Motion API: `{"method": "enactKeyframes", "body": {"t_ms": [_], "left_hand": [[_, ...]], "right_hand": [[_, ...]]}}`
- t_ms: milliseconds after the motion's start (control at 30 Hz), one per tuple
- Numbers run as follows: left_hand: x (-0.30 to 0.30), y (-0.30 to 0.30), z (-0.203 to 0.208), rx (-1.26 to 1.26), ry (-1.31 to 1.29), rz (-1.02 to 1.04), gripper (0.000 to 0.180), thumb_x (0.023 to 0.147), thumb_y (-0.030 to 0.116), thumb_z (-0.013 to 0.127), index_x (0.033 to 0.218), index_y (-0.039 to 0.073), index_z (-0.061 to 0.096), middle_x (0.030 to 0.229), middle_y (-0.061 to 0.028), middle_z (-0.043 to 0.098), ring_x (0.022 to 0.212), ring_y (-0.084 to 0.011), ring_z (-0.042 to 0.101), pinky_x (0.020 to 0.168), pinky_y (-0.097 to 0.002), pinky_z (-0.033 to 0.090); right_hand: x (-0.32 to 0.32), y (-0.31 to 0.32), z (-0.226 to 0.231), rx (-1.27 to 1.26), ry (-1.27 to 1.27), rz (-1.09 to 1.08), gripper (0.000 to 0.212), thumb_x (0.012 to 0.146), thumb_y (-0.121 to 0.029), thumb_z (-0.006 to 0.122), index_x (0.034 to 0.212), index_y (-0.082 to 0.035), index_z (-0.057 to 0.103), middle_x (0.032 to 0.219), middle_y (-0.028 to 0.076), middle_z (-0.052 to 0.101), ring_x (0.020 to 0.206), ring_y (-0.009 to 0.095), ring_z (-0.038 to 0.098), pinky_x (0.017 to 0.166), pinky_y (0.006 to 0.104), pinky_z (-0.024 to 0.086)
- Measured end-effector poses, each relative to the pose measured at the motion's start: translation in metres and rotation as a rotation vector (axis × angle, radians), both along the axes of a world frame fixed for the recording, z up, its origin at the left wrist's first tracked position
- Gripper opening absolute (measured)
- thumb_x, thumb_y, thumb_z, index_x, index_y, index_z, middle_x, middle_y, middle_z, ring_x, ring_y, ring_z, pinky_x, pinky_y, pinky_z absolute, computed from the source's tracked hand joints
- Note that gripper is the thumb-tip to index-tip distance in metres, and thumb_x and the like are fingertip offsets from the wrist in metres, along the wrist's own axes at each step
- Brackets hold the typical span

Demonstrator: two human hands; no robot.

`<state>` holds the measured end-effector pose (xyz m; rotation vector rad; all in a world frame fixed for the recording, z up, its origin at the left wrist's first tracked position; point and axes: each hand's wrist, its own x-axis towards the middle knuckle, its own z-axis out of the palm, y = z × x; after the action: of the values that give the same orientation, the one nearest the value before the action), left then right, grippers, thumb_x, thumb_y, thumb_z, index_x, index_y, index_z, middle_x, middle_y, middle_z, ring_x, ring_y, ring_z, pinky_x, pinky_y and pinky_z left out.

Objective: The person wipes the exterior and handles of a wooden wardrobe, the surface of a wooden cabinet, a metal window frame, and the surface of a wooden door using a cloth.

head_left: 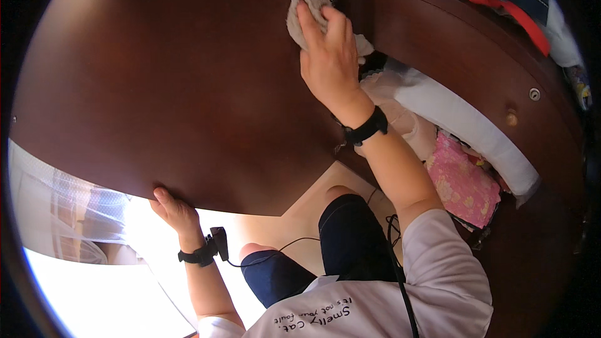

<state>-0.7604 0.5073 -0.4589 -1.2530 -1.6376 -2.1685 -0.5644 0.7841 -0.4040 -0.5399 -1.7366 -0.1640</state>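
Holding bunched cloth (294, 22) under bent fingers, your right hand (332, 69) is nearer; cloth lies crosswise beneath it, against door (169, 87). Your left hand (178, 214) touches door's lower edge, well apart; fingers mostly hidden, grip cannot be told.

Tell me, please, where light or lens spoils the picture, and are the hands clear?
In the head view, the lower left is overexposed to white; there too, the brown panel shows pale glare at its upper left; the head view renders the wooden frame curved; in it, the left hand and right hand look fairly sharp.
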Motion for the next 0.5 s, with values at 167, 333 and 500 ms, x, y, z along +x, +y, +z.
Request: {"method": "enactKeyframes", "body": {"t_ms": [167,333,500], "left_hand": [[0.0,-0.004,-0.003,-0.029,-0.001,0.019,0.066,0.09,0.05,0.045,0.124,-0.006,0.036,0.121,-0.0127,0.047,0.109,-0.023,0.045,0.092,-0.0354,0.036],[0.004,-0.001,0.0,-0.045,0.008,0.017,0.065,0.091,0.049,0.044,0.124,-0.006,0.036,0.121,-0.0132,0.046,0.109,-0.0231,0.045,0.092,-0.0354,0.036],[0.004,-0.005,0.003,-0.092,-0.028,0.129,0.064,0.092,0.049,0.042,0.123,-0.006,0.038,0.119,-0.0139,0.047,0.106,-0.023,0.046,0.091,-0.0351,0.037]], "right_hand": [[0.002,-0.016,-0.071,-0.088,-0.067,-0.033,0.047,0.076,0.0,0.054,0.122,-0.007,0.047,0.106,0.016,0.042,0.089,0.033,0.047,0.078,0.0418,0.042],[0.033,-0.004,-0.17,-0.368,-0.179,0.172,0.056,0.075,0.003,0.054,0.129,-0.004,0.041,0.115,0.019,0.04,0.101,0.039,0.046,0.087,0.0428,0.042],[0.038,0.036,-0.057,-0.235,0.164,0.231,0.061,0.075,0.0,0.052,0.133,-0.006,0.035,0.114,0.021,0.042,0.103,0.038,0.047,0.087,0.0397,0.043]]}}
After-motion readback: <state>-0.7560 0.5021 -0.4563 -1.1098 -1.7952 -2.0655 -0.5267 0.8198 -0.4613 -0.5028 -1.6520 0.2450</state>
